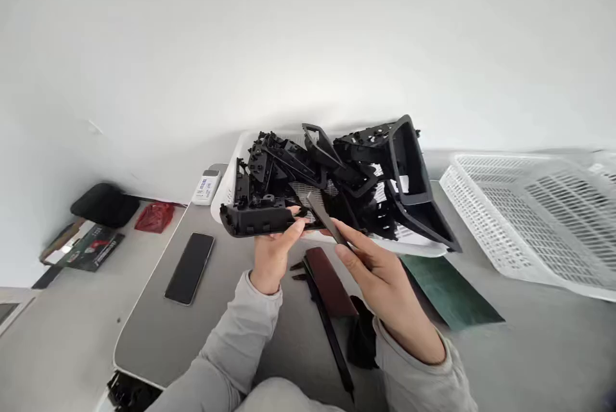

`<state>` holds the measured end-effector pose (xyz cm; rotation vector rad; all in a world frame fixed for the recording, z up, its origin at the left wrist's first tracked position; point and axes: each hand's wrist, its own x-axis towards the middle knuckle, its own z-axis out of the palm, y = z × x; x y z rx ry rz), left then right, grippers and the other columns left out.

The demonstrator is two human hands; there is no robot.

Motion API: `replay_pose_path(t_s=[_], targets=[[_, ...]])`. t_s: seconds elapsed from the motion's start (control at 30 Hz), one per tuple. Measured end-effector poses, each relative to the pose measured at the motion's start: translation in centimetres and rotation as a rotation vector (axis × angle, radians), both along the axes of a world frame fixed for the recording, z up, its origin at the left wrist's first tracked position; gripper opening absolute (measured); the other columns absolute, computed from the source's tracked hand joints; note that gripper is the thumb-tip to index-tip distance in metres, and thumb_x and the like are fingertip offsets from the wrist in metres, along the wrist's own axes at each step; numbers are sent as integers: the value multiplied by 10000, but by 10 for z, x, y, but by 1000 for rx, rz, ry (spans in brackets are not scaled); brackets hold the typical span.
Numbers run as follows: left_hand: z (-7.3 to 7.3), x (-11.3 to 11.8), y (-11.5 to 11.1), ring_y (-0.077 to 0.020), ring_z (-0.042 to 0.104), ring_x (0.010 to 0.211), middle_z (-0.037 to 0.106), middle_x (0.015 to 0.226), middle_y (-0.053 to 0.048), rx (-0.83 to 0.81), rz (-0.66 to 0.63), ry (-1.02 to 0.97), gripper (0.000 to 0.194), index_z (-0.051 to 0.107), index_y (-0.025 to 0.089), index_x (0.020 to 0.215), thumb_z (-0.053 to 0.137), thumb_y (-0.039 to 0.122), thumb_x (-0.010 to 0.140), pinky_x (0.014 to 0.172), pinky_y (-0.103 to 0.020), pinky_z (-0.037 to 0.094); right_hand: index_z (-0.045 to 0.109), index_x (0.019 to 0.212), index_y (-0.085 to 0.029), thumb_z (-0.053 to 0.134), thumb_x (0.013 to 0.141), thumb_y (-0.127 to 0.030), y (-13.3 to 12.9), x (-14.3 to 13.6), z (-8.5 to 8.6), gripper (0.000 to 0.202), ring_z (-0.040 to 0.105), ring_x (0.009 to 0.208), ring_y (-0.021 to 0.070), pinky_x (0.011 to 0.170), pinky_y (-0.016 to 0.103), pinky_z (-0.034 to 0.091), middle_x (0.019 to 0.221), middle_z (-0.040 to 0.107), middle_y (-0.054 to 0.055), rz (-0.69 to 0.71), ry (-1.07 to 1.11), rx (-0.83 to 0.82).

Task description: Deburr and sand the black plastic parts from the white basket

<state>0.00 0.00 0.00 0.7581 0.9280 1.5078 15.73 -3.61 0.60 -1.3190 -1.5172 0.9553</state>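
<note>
My left hand grips a long black plastic part by its lower edge, in front of a white basket. In my right hand, a flat dark metal blade-like tool is pinched between thumb and fingers. Its tip points up and left, close to the part and my left fingers; whether it touches the part I cannot tell. Many black plastic frames are heaped in the white basket behind both hands. Beneath my hands lie a maroon block and a black caliper.
An empty white basket stands at the right. Green sheet lies right of my right hand. On the table's left are a phone and a white device. Beyond are a black pouch, red bag and box.
</note>
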Motion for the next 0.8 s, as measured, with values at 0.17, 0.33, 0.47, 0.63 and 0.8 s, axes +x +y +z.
replay_pose_path(t_s=[0.17, 0.33, 0.47, 0.63, 0.8], targets=[[0, -3, 0, -196, 713, 786, 746, 809, -38, -41, -108, -55, 411, 708, 177, 994, 804, 365, 641, 698, -292, 587, 549, 1353, -297, 551, 906, -374, 1, -4, 9, 453, 661, 1052, 258, 834, 407, 582, 1244, 666, 52, 2, 71, 9], [-4, -5, 2, -167, 709, 688, 747, 798, -32, -64, -230, -153, 345, 700, 163, 954, 782, 320, 657, 689, -287, 598, 622, 1273, -288, 566, 895, -354, 2, -3, 9, 387, 686, 877, 223, 664, 335, 594, 1138, 699, 62, 62, 150, -29], [-3, -4, 3, -154, 702, 661, 744, 797, -30, -81, -255, -213, 272, 696, 155, 894, 759, 313, 682, 696, -294, 607, 623, 1266, -281, 580, 882, -351, 3, -1, 7, 392, 676, 827, 206, 627, 314, 577, 1131, 699, 67, 63, 159, -40], [-3, -4, 3, -140, 700, 691, 732, 763, -6, -94, -257, -238, 244, 678, 162, 897, 760, 275, 697, 689, -263, 600, 638, 1246, -270, 570, 886, -374, 2, 0, 7, 380, 674, 824, 208, 639, 323, 576, 1108, 708, 69, 68, 126, -26], [-2, -7, 4, -157, 711, 734, 733, 781, -16, -70, -284, -279, 228, 680, 161, 884, 756, 269, 698, 697, -260, 592, 644, 1247, -268, 574, 888, -378, 4, 1, 6, 382, 684, 940, 247, 754, 381, 593, 1101, 720, 62, 58, 107, -9]])
